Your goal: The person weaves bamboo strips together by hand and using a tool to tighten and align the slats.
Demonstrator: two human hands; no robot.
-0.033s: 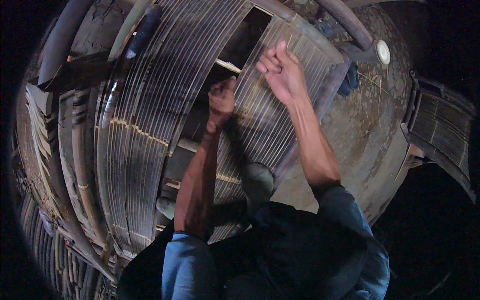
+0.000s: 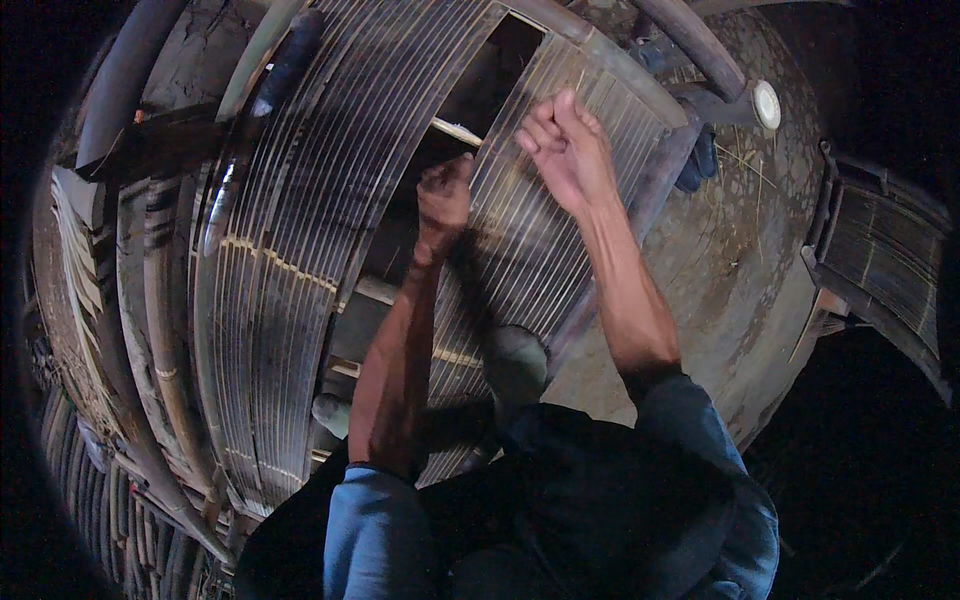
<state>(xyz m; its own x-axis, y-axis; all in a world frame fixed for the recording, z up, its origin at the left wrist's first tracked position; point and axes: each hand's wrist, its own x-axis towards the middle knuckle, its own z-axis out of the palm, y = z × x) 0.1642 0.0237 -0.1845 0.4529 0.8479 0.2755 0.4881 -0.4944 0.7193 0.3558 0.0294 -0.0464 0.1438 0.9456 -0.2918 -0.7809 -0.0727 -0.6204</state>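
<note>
A bamboo bench top of narrow parallel slats lies under my arms, split by a dark gap into a wide left slat panel (image 2: 290,190) and a right slat panel (image 2: 530,255). Over the gap, beside the inner edge of the right panel, my left hand (image 2: 443,198) is closed, its fingers in shadow. My right hand (image 2: 568,155) hovers above the far part of the right panel, palm side partly showing, fingers curled in and closed. Whatever either hand pinches, if anything, is too thin or hidden to make out. A pale crosspiece (image 2: 457,131) shows inside the gap.
Thick bamboo poles (image 2: 165,290) run along the left. A pole with a pale round end (image 2: 766,104) juts out at the far right. Dark footwear (image 2: 697,165) stands beside the bench on the earthen floor (image 2: 720,270). Another slatted bamboo piece (image 2: 880,235) is at the right edge.
My right hand has shifted very slightly nearer and to the right, its fingers still curled. The left hand and the slat panels look the same.
</note>
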